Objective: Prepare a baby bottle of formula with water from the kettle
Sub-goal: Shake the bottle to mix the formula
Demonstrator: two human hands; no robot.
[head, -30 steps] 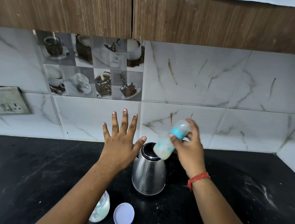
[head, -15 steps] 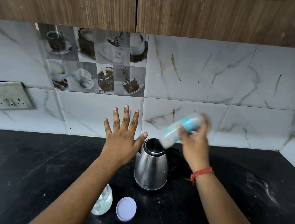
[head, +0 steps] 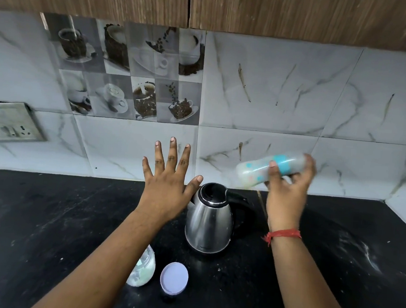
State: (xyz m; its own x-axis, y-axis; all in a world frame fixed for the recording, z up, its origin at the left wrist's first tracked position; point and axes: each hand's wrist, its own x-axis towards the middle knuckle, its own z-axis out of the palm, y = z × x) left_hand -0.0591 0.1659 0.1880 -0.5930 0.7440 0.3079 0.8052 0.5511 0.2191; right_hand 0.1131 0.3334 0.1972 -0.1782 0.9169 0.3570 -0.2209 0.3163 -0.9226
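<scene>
One right hand (head: 288,185) grips the blurred baby bottle (head: 266,169); no legible writing.

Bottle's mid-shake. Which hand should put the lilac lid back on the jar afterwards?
Left, probably. The left hand is open and empty above the counter, and the lid and jar sit beside its forearm. The right hand is holding the bottle.

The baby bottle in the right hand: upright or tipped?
Tipped. The baby bottle lies nearly sideways in the right hand, above the kettle.
</scene>
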